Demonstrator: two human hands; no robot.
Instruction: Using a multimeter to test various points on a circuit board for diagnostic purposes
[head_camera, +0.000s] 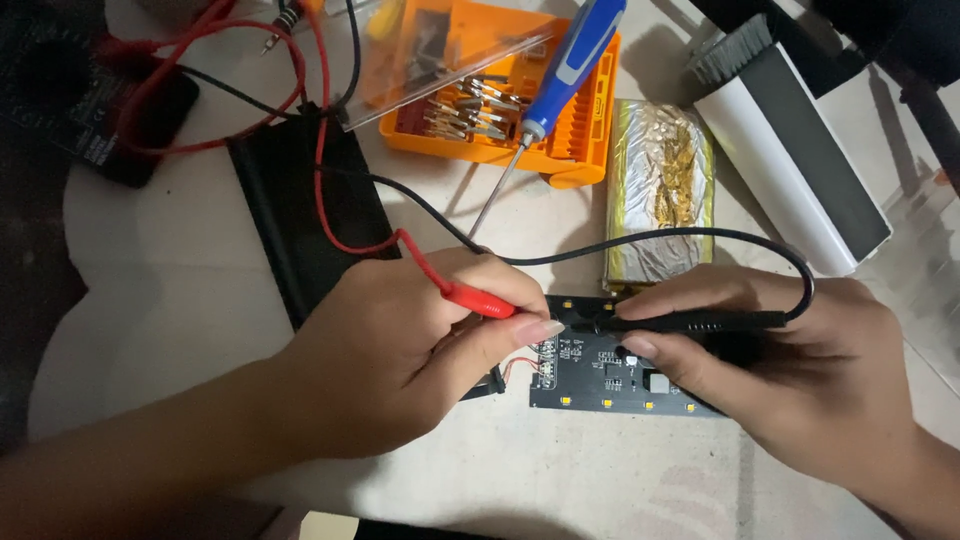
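- Hands meet over a black circuit board (610, 375) lying flat on the pale table (180, 300), near its front edge and a little right of centre
- left hand (400, 355) pinches a red probe (480, 298) between thumb and fingers, its tip hidden behind the thumb at the board's left end; the red lead (320, 170) runs back towards the far left corner
- right hand (800, 370) pinches a black probe (690, 321) the same way, held low and nearly level over the board's top edge, with its black lead (700, 235) looping away behind
- the board looks thin, stiff and light, with small parts and a row of yellow dots along its near edge; it is likely fragile, so best taken by its bare edges rather than across the components
- behind the board lies a silver foil pouch cell (660, 190), probably soft and easily dented
- further back sit an orange bit case (500, 100) with a blue screwdriver (560, 75) across it, and a white box (800, 160) towards the right edge
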